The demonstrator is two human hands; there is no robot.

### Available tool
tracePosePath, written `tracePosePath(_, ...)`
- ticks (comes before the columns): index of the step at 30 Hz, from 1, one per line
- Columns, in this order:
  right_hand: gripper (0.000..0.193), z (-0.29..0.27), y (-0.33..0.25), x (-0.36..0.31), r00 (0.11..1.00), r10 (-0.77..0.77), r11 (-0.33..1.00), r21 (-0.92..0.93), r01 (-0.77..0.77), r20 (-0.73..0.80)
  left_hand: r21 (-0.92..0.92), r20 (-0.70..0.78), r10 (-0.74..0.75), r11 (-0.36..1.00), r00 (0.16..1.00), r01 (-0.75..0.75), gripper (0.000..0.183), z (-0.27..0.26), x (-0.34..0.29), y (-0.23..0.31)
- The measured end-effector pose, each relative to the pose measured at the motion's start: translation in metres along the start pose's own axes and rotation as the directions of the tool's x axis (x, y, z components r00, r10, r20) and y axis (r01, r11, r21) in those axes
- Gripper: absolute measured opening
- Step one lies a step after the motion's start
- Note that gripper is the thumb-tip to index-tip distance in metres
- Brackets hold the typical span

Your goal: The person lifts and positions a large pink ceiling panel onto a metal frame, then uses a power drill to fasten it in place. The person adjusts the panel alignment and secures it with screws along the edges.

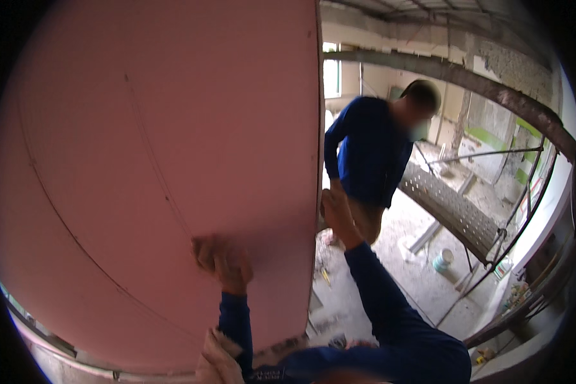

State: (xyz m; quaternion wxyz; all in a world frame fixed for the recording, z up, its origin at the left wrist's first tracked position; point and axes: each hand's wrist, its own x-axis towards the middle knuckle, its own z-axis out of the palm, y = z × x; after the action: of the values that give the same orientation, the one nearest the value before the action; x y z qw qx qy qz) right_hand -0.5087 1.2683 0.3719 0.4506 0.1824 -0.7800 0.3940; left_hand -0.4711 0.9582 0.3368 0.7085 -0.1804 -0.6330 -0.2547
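The person's two hands touch one pink panel

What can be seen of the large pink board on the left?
The pink board is a big, flat, smooth-looking sheet filling much of the view's left half; its material is uncertain. Thin dark lines with small spots cross its face, curving in this fisheye view. Its right edge is a narrow dark border. The left hand is at its face, the right hand at that edge; exact contact is unclear, as is its tilt.
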Motion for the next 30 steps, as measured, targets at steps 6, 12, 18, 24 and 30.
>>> tracePosePath(6,0.041,-0.013,-0.008,-0.007,0.973,0.219,0.960,0.161,-0.228,0.072,-0.055,0.012,-0.051,0.997,0.999,0.051,0.032,0.000,0.003,0.008)
tracePosePath(12,0.046,-0.024,-0.028,-0.006,0.947,0.261,0.942,0.163,-0.292,0.187,-0.064,-0.012,-0.061,0.996,0.998,0.060,0.036,0.004,-0.005,0.004)
tracePosePath(18,0.042,-0.018,-0.039,0.000,0.931,0.314,0.915,0.201,-0.349,0.186,-0.071,-0.051,-0.040,0.997,0.998,0.036,0.036,0.008,-0.003,0.002)
tracePosePath(24,0.044,-0.026,-0.027,-0.007,0.941,0.305,0.952,-0.035,-0.303,0.146,-0.104,-0.070,0.111,0.988,0.991,-0.118,0.043,0.009,-0.001,-0.011)
tracePosePath(30,0.026,-0.024,-0.017,-0.004,0.961,0.158,0.954,0.217,-0.208,0.226,-0.195,-0.206,0.141,0.964,0.968,-0.182,0.041,0.023,-0.003,-0.016)
